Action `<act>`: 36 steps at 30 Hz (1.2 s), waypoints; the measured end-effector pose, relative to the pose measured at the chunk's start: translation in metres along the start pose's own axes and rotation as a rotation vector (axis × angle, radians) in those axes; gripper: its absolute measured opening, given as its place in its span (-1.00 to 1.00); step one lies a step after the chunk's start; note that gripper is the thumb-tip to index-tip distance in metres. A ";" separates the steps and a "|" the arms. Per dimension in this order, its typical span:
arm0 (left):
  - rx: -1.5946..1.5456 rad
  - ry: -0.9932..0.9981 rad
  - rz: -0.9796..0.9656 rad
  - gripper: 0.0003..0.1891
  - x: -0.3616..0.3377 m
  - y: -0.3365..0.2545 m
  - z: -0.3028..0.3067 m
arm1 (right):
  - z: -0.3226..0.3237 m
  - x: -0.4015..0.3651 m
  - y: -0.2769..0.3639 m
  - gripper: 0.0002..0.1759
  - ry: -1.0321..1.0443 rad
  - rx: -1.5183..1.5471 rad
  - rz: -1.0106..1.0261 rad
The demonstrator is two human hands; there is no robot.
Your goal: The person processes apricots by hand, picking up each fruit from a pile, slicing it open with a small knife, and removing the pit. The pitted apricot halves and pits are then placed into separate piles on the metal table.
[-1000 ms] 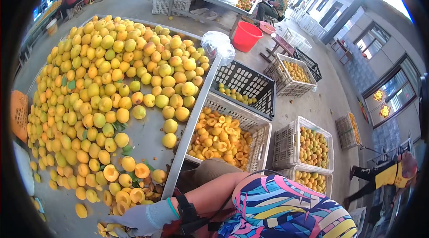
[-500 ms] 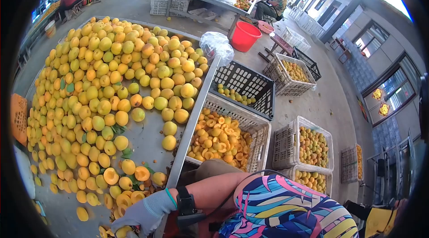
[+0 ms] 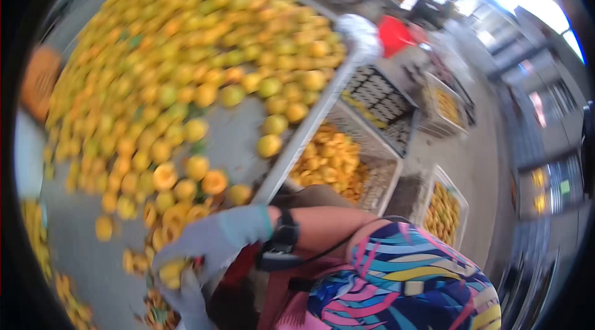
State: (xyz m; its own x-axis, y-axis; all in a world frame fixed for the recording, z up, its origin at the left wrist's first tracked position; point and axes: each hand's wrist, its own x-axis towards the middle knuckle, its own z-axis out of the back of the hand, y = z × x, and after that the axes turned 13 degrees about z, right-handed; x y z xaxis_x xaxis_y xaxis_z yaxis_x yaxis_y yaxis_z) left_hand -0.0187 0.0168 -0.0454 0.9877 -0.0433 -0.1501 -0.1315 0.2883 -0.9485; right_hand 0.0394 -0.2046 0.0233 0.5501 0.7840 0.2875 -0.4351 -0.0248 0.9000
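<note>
My right hand [image 3: 207, 240], in a grey glove with a teal cuff, is bent over the near edge of the fruit pile. A small red and dark object [image 3: 198, 262] shows at its fingers, too blurred to name. Just below, my gloved left hand [image 3: 191, 302] is closed around a yellow apricot [image 3: 173, 273], which lies between both hands and touches them. Halved apricots [image 3: 176, 215] lie beside my right hand, next to the heap of whole apricots [image 3: 173, 51] on the metal table [image 3: 238, 135].
A pale crate of apricot halves [image 3: 331, 159] stands against the table's right edge. Behind it is a black crate [image 3: 381, 97]. More fruit crates [image 3: 443, 209] stand on the floor to the right, with a red tub [image 3: 395, 35] farther back. An orange crate [image 3: 41, 82] is at left.
The view has swung and blurred. My right hand has come up from the bottom edge, my left hand has come into clear view, and an apricot is now between them.
</note>
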 end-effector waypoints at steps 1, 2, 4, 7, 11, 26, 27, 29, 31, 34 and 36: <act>-0.011 0.059 0.039 -0.57 -0.001 -0.016 -0.003 | 0.003 0.004 0.003 -0.19 0.016 0.005 -0.092; 0.069 0.014 -0.069 -0.62 -0.001 -0.012 -0.002 | 0.003 0.009 0.006 -0.17 0.049 0.018 -0.171; -0.081 -0.015 -0.035 -0.62 -0.002 -0.026 -0.005 | -0.005 0.011 0.001 -0.14 -0.071 -0.002 -0.116; -0.497 0.142 0.172 -0.48 0.000 -0.068 -0.009 | -0.014 0.013 -0.002 -0.14 -0.243 -0.068 0.037; -0.567 0.227 0.151 -0.47 -0.001 -0.072 -0.005 | -0.016 0.011 0.010 -0.14 -0.125 -0.108 -0.110; -0.738 0.150 0.205 -0.49 -0.009 -0.057 0.007 | -0.027 0.024 0.020 -0.19 -0.101 -0.123 -0.101; -0.743 0.146 0.208 -0.49 -0.008 -0.058 0.010 | -0.025 0.023 0.021 -0.20 -0.084 -0.101 -0.127; -0.175 0.085 -0.005 -0.48 -0.001 -0.059 0.018 | -0.020 0.023 0.021 -0.21 -0.010 -0.118 -0.224; -0.060 0.038 -0.019 -0.47 0.003 -0.059 0.017 | -0.020 0.023 0.012 -0.22 -0.020 -0.172 -0.214; -0.505 0.087 0.127 -0.46 0.009 -0.045 0.005 | -0.027 0.025 0.003 -0.22 -0.099 -0.335 -0.025; -0.559 0.129 0.208 -0.57 0.016 -0.048 0.001 | -0.033 0.033 0.005 -0.29 -0.213 -0.280 -0.033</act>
State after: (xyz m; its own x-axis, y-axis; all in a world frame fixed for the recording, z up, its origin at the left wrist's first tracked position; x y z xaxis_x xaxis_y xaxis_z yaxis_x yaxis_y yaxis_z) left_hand 0.0031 0.0029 -0.0020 0.9231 -0.1658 -0.3469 -0.3791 -0.2416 -0.8933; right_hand 0.0321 -0.1586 0.0266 0.6907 0.6337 0.3484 -0.5770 0.1925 0.7937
